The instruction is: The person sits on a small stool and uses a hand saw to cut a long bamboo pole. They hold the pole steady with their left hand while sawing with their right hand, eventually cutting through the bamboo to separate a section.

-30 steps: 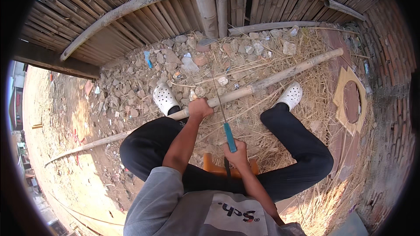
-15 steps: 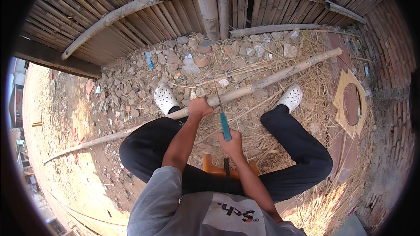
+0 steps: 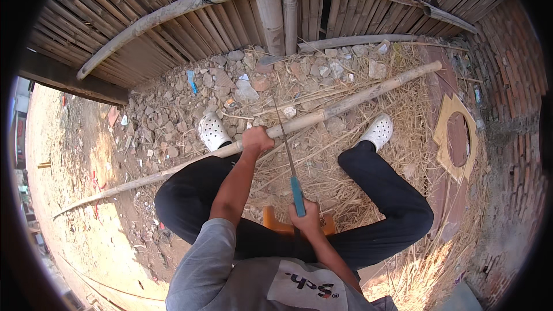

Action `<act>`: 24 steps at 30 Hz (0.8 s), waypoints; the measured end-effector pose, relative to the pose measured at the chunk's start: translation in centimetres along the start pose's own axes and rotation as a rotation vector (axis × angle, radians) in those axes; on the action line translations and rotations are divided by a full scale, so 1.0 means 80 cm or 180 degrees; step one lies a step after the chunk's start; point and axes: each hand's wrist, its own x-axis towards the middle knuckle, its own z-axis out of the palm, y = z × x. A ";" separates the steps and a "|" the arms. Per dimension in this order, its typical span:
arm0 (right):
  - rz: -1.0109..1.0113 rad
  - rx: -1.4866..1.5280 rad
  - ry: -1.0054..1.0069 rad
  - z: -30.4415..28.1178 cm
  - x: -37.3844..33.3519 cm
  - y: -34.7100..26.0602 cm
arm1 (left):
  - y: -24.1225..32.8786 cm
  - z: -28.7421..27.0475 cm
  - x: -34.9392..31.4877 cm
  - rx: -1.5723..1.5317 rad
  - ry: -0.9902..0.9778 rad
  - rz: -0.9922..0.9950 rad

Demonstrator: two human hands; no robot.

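Note:
A long bamboo pole (image 3: 357, 101) lies slantwise in front of me, from the lower left up to the far right, passing over my left thigh. My left hand (image 3: 257, 139) is closed around the pole just left of the blade. In my right hand (image 3: 306, 216) is the teal handle of a hand saw (image 3: 297, 194), gripped close to my body. The narrow blade runs away from me and crosses the pole a little right of my left hand, its tip beyond the pole. Whether the teeth have cut into the bamboo is too small to tell.
An orange stool (image 3: 277, 222) is under me. Stones and rubble (image 3: 161, 121) lie ahead and left, straw (image 3: 397, 155) to the right. A bamboo fence (image 3: 230, 23) stands ahead, a brick wall (image 3: 521, 80) at the right. A board with a round hole (image 3: 442, 148) lies near that wall.
My right hand has drawn the saw back toward my body, so more blade shows on the near side of the pole. My left hand keeps its hold on the pole.

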 end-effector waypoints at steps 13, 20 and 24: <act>0.0087 -0.0209 0.0038 0.014 0.052 0.015 | 0.015 0.019 -0.022 -0.0047 -0.0095 0.0132; 0.0131 -0.0071 -0.0179 -0.045 -0.043 -0.018 | -0.002 0.014 -0.003 -0.0093 0.0182 0.0205; 0.0204 0.0036 -0.0046 -0.048 -0.043 -0.016 | 0.007 0.005 -0.015 -0.0085 0.0059 0.0112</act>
